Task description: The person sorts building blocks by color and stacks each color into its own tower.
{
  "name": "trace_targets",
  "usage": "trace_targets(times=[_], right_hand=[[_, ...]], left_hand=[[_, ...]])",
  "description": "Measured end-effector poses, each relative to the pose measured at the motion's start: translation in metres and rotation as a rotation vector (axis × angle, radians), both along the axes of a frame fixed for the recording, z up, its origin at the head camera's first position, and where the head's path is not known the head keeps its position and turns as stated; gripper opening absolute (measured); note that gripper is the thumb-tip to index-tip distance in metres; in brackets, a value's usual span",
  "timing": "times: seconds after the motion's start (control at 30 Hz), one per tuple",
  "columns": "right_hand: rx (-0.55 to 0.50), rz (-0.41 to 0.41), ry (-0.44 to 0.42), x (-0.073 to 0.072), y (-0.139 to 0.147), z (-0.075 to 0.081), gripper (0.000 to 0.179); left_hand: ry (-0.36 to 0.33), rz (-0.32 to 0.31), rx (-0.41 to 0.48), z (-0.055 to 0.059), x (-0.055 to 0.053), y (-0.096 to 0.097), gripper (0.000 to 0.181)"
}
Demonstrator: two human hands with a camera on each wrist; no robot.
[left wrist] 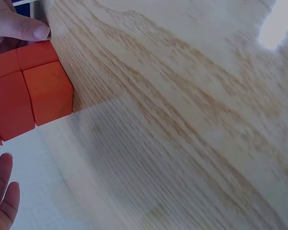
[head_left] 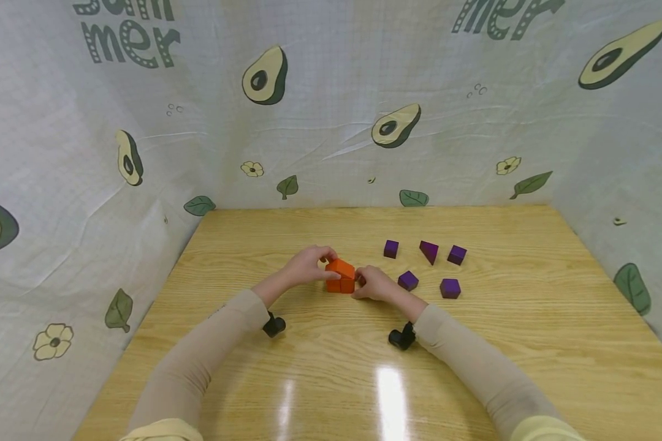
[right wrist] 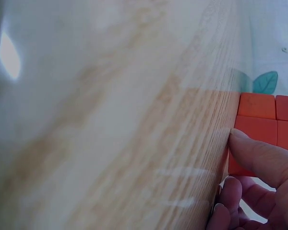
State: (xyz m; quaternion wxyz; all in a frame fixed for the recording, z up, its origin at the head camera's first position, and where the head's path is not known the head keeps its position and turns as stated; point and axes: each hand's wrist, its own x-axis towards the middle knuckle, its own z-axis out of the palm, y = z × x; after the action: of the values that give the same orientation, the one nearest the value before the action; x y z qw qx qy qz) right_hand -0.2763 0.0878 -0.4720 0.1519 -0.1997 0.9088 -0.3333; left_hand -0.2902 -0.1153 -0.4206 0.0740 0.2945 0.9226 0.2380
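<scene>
A small stack of orange blocks (head_left: 340, 285) stands on the table, with two side by side below and an orange block with a slanted top (head_left: 342, 267) above. My left hand (head_left: 309, 267) holds the upper part from the left, thumb along the near side. In the left wrist view its other fingers (left wrist: 1, 191) hang curled beside the stack. My right hand (head_left: 375, 284) grips the right end of the stack low by the table. Its thumb (right wrist: 259, 155) lies against an orange block, and the remaining fingers bend behind, partly hidden.
Right of the stack lie several purple cubes (head_left: 450, 288) and a purple triangular block (head_left: 429, 252), one cube (head_left: 408, 280) close behind my right hand. The wooden table (head_left: 331, 380) meets a printed cloth (head_left: 331, 153) at the back and sides.
</scene>
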Motion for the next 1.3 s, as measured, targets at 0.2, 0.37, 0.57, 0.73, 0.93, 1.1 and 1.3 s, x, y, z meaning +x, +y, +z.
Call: trace_targets(times=[0.2, 0.37, 0.57, 0.73, 0.93, 1.1, 1.3], right_hand=[[0.002, -0.004, 0.002, 0.001, -0.001, 0.001, 0.029], [-0.001, -0.004, 0.003, 0.002, -0.001, 0.002, 0.029], [0.001, 0.002, 0.014, 0.002, -0.001, 0.001, 0.028], [-0.011, 0.0, -0.011, 0.0, 0.0, 0.001, 0.029], [-0.039, 0.049, 0.007, -0.007, 0.005, -0.007, 0.032], [-0.019, 0.018, -0.017, -0.004, 0.002, -0.002, 0.03], [0.011, 0.004, 0.007, 0.002, -0.001, 0.003, 0.029]], left_hand=[[0.01, -0.001, -0.02, -0.001, 0.0, 0.001, 0.039], [0.008, -0.001, -0.019, -0.003, 0.0, 0.001, 0.039], [0.009, 0.013, -0.001, -0.005, 0.002, 0.001, 0.039], [0.006, 0.015, -0.003, -0.005, 0.002, 0.001, 0.039], [0.007, -0.001, 0.004, -0.005, 0.001, 0.0, 0.04], [0.007, -0.007, 0.003, -0.004, 0.001, -0.001, 0.04], [0.001, 0.006, 0.002, -0.004, 0.002, 0.0, 0.039]])
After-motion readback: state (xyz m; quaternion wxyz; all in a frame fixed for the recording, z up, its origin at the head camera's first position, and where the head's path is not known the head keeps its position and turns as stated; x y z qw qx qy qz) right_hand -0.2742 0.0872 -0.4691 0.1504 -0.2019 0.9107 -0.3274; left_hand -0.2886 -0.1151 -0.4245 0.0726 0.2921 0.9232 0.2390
